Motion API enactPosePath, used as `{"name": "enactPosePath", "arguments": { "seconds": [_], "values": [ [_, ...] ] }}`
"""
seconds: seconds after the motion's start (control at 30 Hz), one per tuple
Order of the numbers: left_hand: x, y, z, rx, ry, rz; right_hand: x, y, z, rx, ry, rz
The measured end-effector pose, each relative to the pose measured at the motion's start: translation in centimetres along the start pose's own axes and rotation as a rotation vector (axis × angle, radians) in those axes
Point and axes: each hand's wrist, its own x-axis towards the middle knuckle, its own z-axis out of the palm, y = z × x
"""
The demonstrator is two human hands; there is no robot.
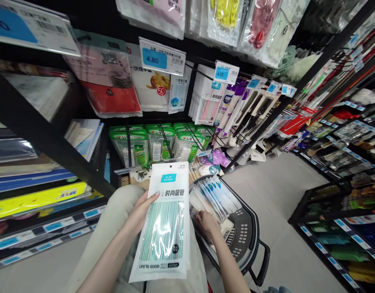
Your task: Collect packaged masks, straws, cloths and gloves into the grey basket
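My left hand (142,211) grips a flat white pack of pastel green drinking straws (164,228) by its left side, thumb across the front. The pack stands tilted over my lap, its printed face toward me. Down in a black shopping basket (254,228) on the right is my right hand (207,223), its fingers bent at the packs along the basket's near side. What those fingers hold, if anything, I cannot make out. Several clear packs with blue labels (216,195) stand in a row inside the basket, beyond the hand.
Similar straw packs (208,103) hang from a hook under a price tag (225,72). Green-topped power strip packs (158,142) fill the lower rack. A dark slanted shelf post (53,134) rises at left. Grey floor (267,179) runs along the aisle beside more shelving (336,244).
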Motion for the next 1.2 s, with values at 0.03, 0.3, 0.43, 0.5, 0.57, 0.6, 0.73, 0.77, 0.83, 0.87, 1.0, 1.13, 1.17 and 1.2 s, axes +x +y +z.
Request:
{"name": "enactPosePath", "arguments": {
  "seconds": [0.03,0.3,0.43,0.5,0.57,0.6,0.73,0.77,0.83,0.87,1.0,1.13,1.17,1.2],
  "values": [
    [0.0,0.0,-0.1,-0.005,-0.003,0.001,-0.4,-0.7,-0.6,0.064,0.037,-0.008],
    [0.7,-0.6,-0.7,-0.001,-0.08,0.071,-7.2,-11.7,-4.8,0.646,0.255,-0.153],
    [0.5,-0.7,-0.4,0.043,-0.05,0.109,-8.6,-14.3,-5.3,0.645,0.271,-0.065],
    [0.3,-0.7,-0.1,0.058,-0.013,0.12,-8.3,-14.1,-5.0,0.691,0.263,-0.062],
    [0.3,-0.7,0.0,0.067,0.043,0.131,-7.7,-13.3,-4.4,0.744,0.272,-0.059],
    [0.3,-0.7,0.1,0.071,0.074,0.138,-7.4,-12.8,-4.2,0.774,0.283,-0.059],
    [0.6,-0.7,0.0,0.081,0.121,0.153,-6.7,-10.3,-4.1,0.942,0.353,-0.007],
    [0.6,-0.6,0.0,0.075,0.113,0.15,-6.6,-9.5,-4.5,1.013,0.35,0.025],
    [0.6,-0.5,0.0,0.056,0.098,0.141,-6.8,-7.9,-5.7,1.175,0.295,0.085],
    [0.5,-0.5,0.0,0.051,0.093,0.132,-7.0,-7.0,-6.4,1.25,0.258,0.102],
    [0.3,-0.3,0.1,0.058,0.085,0.089,-8.3,-4.4,-8.8,1.409,0.21,0.038],
    [0.4,-0.4,0.0,0.047,0.096,0.067,-9.9,-3.6,-9.3,1.496,0.234,-0.086],
    [0.5,-0.5,-0.1,0.042,0.098,0.063,-10.1,-3.5,-9.2,1.519,0.243,-0.091],
    [0.5,-0.5,-0.1,0.038,0.1,0.063,-10.3,-3.5,-9.0,1.546,0.255,-0.087]
  ]
}}
